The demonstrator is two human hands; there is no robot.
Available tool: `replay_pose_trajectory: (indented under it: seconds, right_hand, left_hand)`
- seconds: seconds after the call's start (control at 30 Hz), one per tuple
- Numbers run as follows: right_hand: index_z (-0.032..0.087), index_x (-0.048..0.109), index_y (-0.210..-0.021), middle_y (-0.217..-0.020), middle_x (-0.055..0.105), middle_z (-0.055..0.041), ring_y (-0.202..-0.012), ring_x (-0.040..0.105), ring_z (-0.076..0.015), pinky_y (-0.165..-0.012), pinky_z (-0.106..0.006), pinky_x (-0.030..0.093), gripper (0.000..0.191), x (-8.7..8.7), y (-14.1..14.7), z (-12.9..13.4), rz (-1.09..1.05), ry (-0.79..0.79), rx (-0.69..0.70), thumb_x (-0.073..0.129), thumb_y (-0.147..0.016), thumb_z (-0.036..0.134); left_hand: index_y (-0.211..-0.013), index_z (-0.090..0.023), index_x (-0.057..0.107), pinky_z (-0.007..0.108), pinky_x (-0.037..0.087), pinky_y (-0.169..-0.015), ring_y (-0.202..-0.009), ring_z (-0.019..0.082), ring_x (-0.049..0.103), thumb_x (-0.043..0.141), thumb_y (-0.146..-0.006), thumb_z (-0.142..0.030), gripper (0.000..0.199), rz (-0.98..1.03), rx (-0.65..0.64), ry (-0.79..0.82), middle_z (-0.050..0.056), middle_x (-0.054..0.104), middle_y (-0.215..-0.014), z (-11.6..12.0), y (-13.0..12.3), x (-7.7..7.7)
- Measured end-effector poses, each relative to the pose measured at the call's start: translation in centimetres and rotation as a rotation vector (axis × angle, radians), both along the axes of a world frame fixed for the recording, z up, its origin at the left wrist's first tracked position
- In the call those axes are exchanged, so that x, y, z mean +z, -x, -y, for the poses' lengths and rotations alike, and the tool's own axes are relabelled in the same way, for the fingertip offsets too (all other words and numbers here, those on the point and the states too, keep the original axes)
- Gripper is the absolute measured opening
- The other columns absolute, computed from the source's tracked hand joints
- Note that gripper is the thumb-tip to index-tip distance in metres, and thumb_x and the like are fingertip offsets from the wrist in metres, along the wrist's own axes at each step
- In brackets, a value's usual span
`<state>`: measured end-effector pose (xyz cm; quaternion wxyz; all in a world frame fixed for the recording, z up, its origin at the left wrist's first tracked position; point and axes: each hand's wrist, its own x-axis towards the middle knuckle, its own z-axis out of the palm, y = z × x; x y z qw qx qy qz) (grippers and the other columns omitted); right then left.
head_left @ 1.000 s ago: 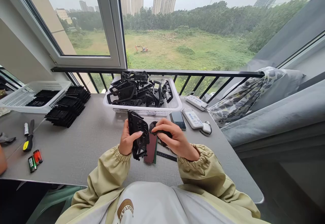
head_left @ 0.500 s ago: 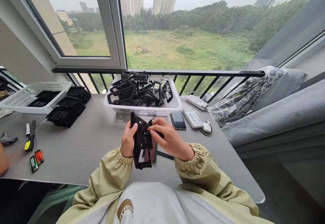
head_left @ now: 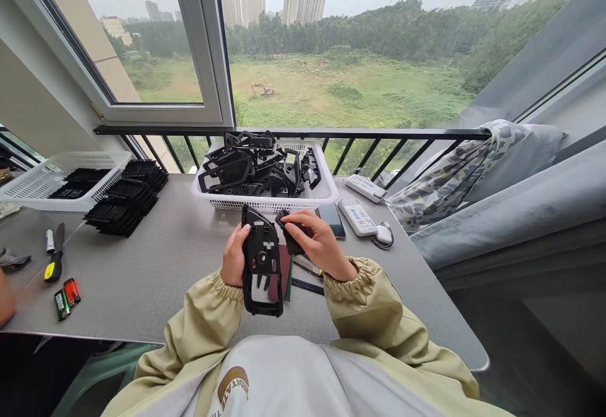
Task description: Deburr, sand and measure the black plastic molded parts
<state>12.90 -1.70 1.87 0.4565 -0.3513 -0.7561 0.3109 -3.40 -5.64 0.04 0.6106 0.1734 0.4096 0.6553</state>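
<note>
Since the earlier frames, the black plastic frame (head_left: pixel 262 259) has come upright and risen slightly up the picture, and the right hand (head_left: pixel 319 243) has moved up with it. The left hand (head_left: pixel 235 256) grips the frame's left edge, fingers closed around it, thumb on the near side. The right hand's fingers are curled closed over a small dark piece (head_left: pixel 291 234), which sits against the frame's upper right edge. What the piece is, and whether it is clipped in, I cannot tell.

Under the hands, on the grey table (head_left: pixel 142 284), lies a dark red notebook (head_left: pixel 279 272). Just above them, a white basket (head_left: pixel 265 202) holds a heap of black frames. A phone (head_left: pixel 331 221) and a white remote (head_left: pixel 357 217) lie to the right of the hands. At the left of the frame are a second white basket (head_left: pixel 61 183), stacks of black strips (head_left: pixel 120 212), a yellow-handled screwdriver (head_left: pixel 53 267) and batteries (head_left: pixel 66 298).
</note>
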Motion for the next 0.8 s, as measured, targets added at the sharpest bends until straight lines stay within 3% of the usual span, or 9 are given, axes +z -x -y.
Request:
replay_pose_trajectory:
  seconds: [0.1,0.27,0.5,0.8]
  right_hand:
    - [0.021,0.065,-0.101,-0.097,0.063,-0.0069,-0.091,0.061,-0.0183,-0.080,-0.032,0.050,0.017,-0.2,0.4,0.2,-0.034,0.017,0.086,0.052,-0.091,0.024]
    - [0.019,0.064,-0.096,-0.088,0.062,-0.0059,-0.080,0.060,-0.0170,-0.073,-0.032,0.050,0.014,0.2,-0.3,1.0,0.089,0.015,0.194,0.052,-0.090,0.023]
    - [0.020,0.063,-0.094,-0.092,0.062,-0.0066,-0.085,0.060,-0.0177,-0.077,-0.033,0.050,0.012,0.5,-0.6,0.3,0.036,-0.017,0.072,0.052,-0.090,0.021]
    - [0.018,0.065,-0.093,-0.089,0.064,-0.0060,-0.083,0.062,-0.0177,-0.075,-0.032,0.050,0.013,0.1,-0.7,0.3,0.090,0.027,0.163,0.053,-0.089,0.020]
  left_hand:
    - [-0.083,-0.016,0.066,0.022,0.050,-0.061,-0.063,0.013,0.064,0.070,-0.070,-0.032,0.021,0.099,0.002,-0.020,0.001,0.071,-0.075,-0.2,-0.1,0.3]
    - [-0.072,-0.013,0.067,0.023,0.050,-0.056,-0.056,0.013,0.062,0.067,-0.071,-0.031,0.018,0.220,-0.043,0.070,0.003,0.069,-0.066,-0.5,-0.1,0.7]
    - [-0.062,-0.017,0.059,0.023,0.041,-0.043,-0.045,0.011,0.052,0.070,-0.067,-0.037,0.023,0.184,-0.116,0.095,-0.001,0.060,-0.054,-0.7,0.0,-0.1]
    - [-0.075,-0.014,0.063,0.024,0.047,-0.059,-0.057,0.012,0.060,0.069,-0.069,-0.037,0.025,0.084,0.028,0.013,0.001,0.066,-0.068,-1.0,-0.1,-0.5]
